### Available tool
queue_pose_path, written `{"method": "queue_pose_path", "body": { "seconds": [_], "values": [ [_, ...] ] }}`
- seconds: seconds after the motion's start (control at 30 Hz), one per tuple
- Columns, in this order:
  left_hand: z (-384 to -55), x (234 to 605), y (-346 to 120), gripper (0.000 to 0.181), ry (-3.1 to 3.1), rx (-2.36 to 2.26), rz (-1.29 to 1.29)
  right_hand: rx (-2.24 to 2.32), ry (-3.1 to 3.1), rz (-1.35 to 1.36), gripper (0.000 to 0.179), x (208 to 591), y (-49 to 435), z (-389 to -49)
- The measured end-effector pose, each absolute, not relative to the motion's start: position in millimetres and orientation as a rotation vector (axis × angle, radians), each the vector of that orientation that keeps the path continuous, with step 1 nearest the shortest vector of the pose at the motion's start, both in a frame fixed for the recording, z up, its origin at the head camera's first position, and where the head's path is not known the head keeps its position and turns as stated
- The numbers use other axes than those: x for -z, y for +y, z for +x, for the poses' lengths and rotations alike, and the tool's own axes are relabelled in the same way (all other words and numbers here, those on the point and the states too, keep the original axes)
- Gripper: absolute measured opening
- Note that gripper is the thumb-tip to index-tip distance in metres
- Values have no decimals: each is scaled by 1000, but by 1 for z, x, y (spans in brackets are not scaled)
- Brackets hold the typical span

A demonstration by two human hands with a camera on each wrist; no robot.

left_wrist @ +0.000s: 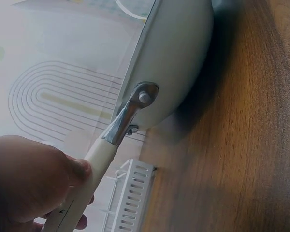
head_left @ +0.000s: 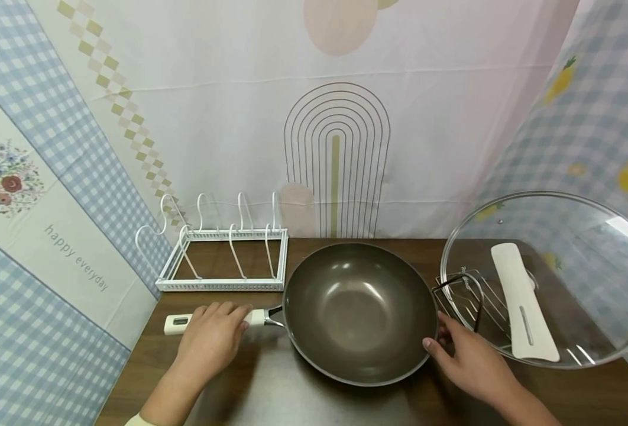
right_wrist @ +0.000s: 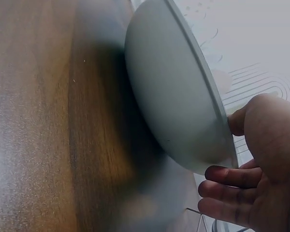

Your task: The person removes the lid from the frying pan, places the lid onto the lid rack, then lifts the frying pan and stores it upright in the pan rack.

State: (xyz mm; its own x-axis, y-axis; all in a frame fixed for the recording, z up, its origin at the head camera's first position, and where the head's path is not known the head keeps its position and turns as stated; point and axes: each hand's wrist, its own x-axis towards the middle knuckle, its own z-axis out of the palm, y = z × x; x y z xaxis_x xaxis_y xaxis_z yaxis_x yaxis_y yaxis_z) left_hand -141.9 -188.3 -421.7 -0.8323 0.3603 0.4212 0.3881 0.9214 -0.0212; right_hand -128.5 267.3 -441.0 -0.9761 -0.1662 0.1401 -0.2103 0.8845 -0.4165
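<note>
A dark-brown-lined wok (head_left: 353, 313) is in the middle of the head view, its opening facing up and its handle pointing left. My left hand (head_left: 210, 334) grips the white handle (head_left: 255, 318); in the left wrist view the thumb lies along it and fingertips curl around beneath. At the opposite side, my right hand (head_left: 468, 355) pinches the rim. The right wrist view shows the thumb at the rim and fingers (right_wrist: 229, 177) against the pale outer wall (right_wrist: 169, 82). Whether the wok's base touches the table cannot be told.
Behind the handle stands a white rack (head_left: 220, 284) with several upright loops. At right, a large glass lid (head_left: 607, 307) with a white handle (head_left: 524, 302) leans on a dark wire stand (head_left: 479, 296). A curtain (head_left: 229, 136) hangs behind the brown table (head_left: 250, 384).
</note>
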Motion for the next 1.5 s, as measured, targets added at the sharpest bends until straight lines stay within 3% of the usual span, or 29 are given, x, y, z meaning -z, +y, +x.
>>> {"method": "queue_pose_path", "body": {
  "seconds": [0.97, 1.5],
  "values": [
    [-152, 427, -181, 31, -2634, 113, -456, -731, -2968, 211, 71, 448, 269, -161],
    [-152, 427, -178, 32, -2638, 128, -422, -698, -2834, 40, 66, 449, 247, -141]
  ]
}}
